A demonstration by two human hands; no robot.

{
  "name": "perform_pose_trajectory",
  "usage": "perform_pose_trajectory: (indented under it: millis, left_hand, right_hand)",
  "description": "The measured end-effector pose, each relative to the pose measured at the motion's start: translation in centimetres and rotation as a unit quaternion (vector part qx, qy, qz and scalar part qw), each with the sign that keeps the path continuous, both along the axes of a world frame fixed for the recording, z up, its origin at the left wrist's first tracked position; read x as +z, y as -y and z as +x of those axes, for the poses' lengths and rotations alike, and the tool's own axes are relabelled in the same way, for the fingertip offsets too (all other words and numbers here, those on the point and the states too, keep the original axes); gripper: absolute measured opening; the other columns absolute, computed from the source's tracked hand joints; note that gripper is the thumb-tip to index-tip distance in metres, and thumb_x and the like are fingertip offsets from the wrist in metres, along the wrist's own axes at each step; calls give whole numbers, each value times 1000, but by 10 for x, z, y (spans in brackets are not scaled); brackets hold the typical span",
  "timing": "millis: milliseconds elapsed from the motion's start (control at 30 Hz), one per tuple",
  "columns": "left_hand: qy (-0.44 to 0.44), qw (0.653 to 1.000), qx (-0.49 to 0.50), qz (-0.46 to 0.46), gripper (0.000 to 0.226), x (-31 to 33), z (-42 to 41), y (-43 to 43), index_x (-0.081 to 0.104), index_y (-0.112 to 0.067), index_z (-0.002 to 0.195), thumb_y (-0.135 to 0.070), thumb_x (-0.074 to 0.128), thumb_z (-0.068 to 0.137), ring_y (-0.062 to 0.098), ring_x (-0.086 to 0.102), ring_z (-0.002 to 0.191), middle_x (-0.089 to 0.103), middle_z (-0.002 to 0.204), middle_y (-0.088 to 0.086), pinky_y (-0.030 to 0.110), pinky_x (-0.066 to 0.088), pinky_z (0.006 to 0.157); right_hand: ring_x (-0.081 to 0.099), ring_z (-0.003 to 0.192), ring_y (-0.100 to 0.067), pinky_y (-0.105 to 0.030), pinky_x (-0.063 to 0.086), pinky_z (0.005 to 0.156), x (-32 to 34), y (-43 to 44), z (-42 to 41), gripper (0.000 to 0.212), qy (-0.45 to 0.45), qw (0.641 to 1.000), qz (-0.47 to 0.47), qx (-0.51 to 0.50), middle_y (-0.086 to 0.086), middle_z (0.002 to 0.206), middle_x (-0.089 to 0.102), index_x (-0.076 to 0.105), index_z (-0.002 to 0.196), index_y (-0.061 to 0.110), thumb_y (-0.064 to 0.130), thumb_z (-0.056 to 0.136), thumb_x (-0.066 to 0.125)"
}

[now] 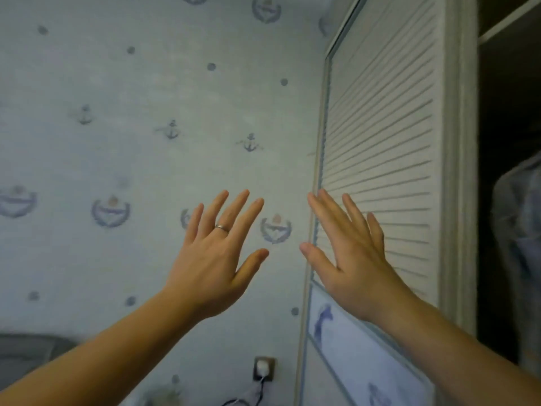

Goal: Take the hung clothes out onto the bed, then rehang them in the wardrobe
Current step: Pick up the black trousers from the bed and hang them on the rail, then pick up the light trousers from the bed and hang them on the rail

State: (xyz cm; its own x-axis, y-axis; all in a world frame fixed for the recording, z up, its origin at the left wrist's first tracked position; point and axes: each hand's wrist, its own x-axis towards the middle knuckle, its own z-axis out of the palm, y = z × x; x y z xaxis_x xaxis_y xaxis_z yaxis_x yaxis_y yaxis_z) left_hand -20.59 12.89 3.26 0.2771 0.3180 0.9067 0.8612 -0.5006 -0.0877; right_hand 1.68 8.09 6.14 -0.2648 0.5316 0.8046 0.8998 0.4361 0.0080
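My left hand (215,253) is raised in front of the wallpapered wall with its fingers spread and straight, a ring on one finger, holding nothing. My right hand (351,253) is raised beside it, fingers straight, in front of the white louvred wardrobe door (386,127); whether it touches the door I cannot tell. To the right of the door the wardrobe interior (503,200) is dark and open. A pale blue hung garment (518,230) shows at the right edge inside it.
A wall with anchor-pattern wallpaper (146,142) fills the left side. A wall socket with a white plug and cable (263,369) sits low on it. A grey object (26,350) is at the lower left. A shelf edge (509,22) crosses the wardrobe top.
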Motion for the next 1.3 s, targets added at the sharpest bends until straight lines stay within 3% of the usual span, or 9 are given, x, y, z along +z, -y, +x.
perform_pose_trajectory:
  millis: [200, 333, 433, 533, 733, 900, 1067, 1133, 1300]
  left_hand:
    - [32, 982, 129, -130, 72, -136, -191, 60, 3, -33, 158, -67, 20, 97, 20, -9, 153, -1, 166, -7, 47, -1, 121]
    - [56, 944, 229, -229, 72, -233, -298, 122, 5, -34, 158, -69, 20, 97, 23, -7, 153, 1, 167, -5, 49, 1, 120]
    - [85, 907, 296, -289, 72, -297, -356, 174, -10, -39, 155, -71, 17, 96, 20, -17, 151, -8, 166, -6, 48, -7, 120]
    - [131, 848, 376, -350, 73, -354, -406, 227, -19, -41, 152, -75, 7, 93, 18, -25, 149, -18, 164, -8, 48, -11, 119]
    - [222, 714, 502, -435, 84, -437, -482, 325, -22, -42, 150, -83, -18, 77, 16, -37, 143, -30, 159, -11, 43, -19, 118]
    - [292, 611, 570, -466, 84, -484, -539, 378, -16, -43, 151, -82, -15, 77, 21, -22, 150, -21, 161, -11, 47, -9, 122]
    - [358, 536, 602, -472, 102, -510, -604, 392, -4, -36, 157, -85, -20, 69, 19, -18, 150, -11, 165, -9, 43, -8, 120]
    - [385, 507, 605, -478, 101, -518, -627, 391, -4, -37, 157, -85, -17, 69, 19, -16, 151, -10, 165, -9, 42, -6, 120]
    - [453, 437, 600, -494, 83, -546, -677, 390, 6, -35, 157, -77, 13, 86, 22, -2, 152, 5, 166, -4, 45, 3, 122]
  right_hand:
    - [-25, 143, 0, -45, -12, 119, -122, -1, -186, 67, 4, 982, -114, 152, 31, 156, -18, -13, 147, 53, 70, 88, 14]
    - [-25, 143, 0, -47, -11, 119, -211, 19, -305, 69, 23, 941, -220, 255, 31, 156, -18, -10, 148, 53, 71, 87, 16]
    - [-25, 144, -2, -45, -11, 120, -270, 42, -384, 71, 41, 901, -297, 315, 31, 156, -18, -9, 149, 52, 73, 86, 17]
    - [-22, 146, -5, -46, -10, 120, -325, 68, -454, 72, 68, 862, -355, 357, 28, 158, -15, -5, 152, 47, 69, 89, 21]
    - [-18, 147, -6, -49, -6, 120, -418, 104, -573, 73, 140, 775, -438, 433, 29, 157, -14, -8, 149, 50, 74, 82, 11]
    - [-16, 147, -7, -47, -3, 120, -469, 112, -668, 69, 194, 714, -477, 474, 31, 155, -14, -5, 151, 46, 65, 93, 27]
    - [-12, 148, -9, -46, -2, 120, -493, 101, -764, 69, 230, 665, -516, 488, 29, 156, -10, -5, 152, 45, 60, 96, 32]
    - [-10, 149, -10, -47, -1, 120, -504, 93, -798, 67, 239, 648, -534, 488, 23, 160, -5, -3, 152, 44, 54, 99, 37]
    - [-7, 149, -11, -46, 1, 119, -540, 79, -872, 66, 289, 606, -567, 477, 21, 161, 0, -1, 153, 43, 52, 99, 37]
